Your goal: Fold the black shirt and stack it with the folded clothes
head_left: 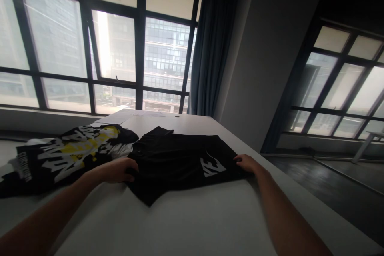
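Observation:
A black T-shirt [180, 162] lies spread sideways on the white table [192, 220], with a grey printed logo near its right end. My left hand [122, 169] is closed on the shirt's left side, by the collar and shoulder, fingers curled over the cloth. At the opposite end, my right hand [247, 164] pinches the hem. One sleeve points toward me and the other points away. Just left of my left hand rests a heap of black clothes [81, 152] with white and yellow print.
Sheets of paper [115, 117] lie at the table's far left. Beyond the table are large windows [114, 48], a blue curtain [207, 56] and a wide pillar [255, 60]. The table's right edge drops to a dark floor [315, 180]. Another table [364, 144] stands at far right.

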The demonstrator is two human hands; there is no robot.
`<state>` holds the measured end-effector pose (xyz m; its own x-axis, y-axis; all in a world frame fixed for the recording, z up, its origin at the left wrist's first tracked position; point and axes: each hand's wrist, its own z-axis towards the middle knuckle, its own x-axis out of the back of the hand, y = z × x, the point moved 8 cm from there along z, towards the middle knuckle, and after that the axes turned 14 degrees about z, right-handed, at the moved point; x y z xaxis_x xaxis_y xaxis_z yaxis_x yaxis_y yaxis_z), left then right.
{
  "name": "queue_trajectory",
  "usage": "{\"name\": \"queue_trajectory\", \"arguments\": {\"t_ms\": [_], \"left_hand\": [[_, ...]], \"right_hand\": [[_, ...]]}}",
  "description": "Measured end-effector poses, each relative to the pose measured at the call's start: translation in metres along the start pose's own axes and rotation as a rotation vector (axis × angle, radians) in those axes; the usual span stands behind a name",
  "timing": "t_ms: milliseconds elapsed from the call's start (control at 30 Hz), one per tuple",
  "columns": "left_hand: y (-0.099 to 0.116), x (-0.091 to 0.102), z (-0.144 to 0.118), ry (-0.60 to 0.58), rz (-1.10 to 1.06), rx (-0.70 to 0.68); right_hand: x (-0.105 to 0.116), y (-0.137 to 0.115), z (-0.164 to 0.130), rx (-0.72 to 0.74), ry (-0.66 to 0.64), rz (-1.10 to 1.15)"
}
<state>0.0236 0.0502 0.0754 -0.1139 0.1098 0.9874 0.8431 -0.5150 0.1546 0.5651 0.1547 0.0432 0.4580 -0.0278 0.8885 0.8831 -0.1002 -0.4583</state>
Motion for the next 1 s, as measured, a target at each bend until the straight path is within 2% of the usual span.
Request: {"name": "queue_trajectory", "arguments": {"t_ms": [167, 233, 300, 400, 467, 567, 700, 733, 767, 800, 900, 933, 1000], "left_hand": [[0.007, 0.010, -0.005, 0.036, -0.164, -0.081], [0.011, 0.013, -0.008, 0.028, -0.240, -0.121], [0.014, 0.014, -0.011, 0.007, -0.316, -0.137], [0.023, 0.012, -0.013, -0.064, -0.383, -0.132], [0.029, 0.011, -0.014, -0.116, -0.418, -0.119], [0.034, 0.007, -0.020, -0.204, -0.436, -0.096], [0.020, -0.006, -0.027, -0.320, -0.453, 0.015], [0.015, -0.007, -0.024, -0.299, -0.509, 0.048], [0.008, -0.006, -0.019, -0.227, -0.595, 0.086], [-0.001, -0.002, -0.012, -0.114, -0.699, 0.129], [-0.036, 0.006, 0.003, 0.303, -0.965, 0.327], [-0.046, 0.003, 0.006, 0.381, -1.004, 0.393], [-0.057, -0.007, 0.011, 0.424, -0.977, 0.476]], "right_hand": [[0.011, 0.021, -0.010, -0.066, -0.122, 0.195], [0.012, 0.022, -0.011, -0.069, -0.118, 0.199], [0.012, 0.016, -0.012, -0.013, -0.097, 0.244], [0.020, -0.001, -0.017, 0.144, -0.017, 0.473], [0.026, -0.008, -0.023, 0.181, 0.013, 0.648], [0.028, -0.013, -0.034, 0.152, -0.061, 0.770], [0.023, -0.018, -0.043, 0.140, -0.214, 0.715], [0.021, -0.017, -0.042, 0.139, -0.237, 0.718], [0.021, -0.016, -0.038, 0.137, -0.224, 0.733], [0.023, -0.011, -0.033, 0.128, -0.152, 0.744], [0.038, 0.013, -0.017, 0.032, 0.278, 0.622], [0.040, 0.020, -0.014, -0.001, 0.385, 0.538], [0.037, 0.027, -0.006, -0.023, 0.442, 0.397]]}}
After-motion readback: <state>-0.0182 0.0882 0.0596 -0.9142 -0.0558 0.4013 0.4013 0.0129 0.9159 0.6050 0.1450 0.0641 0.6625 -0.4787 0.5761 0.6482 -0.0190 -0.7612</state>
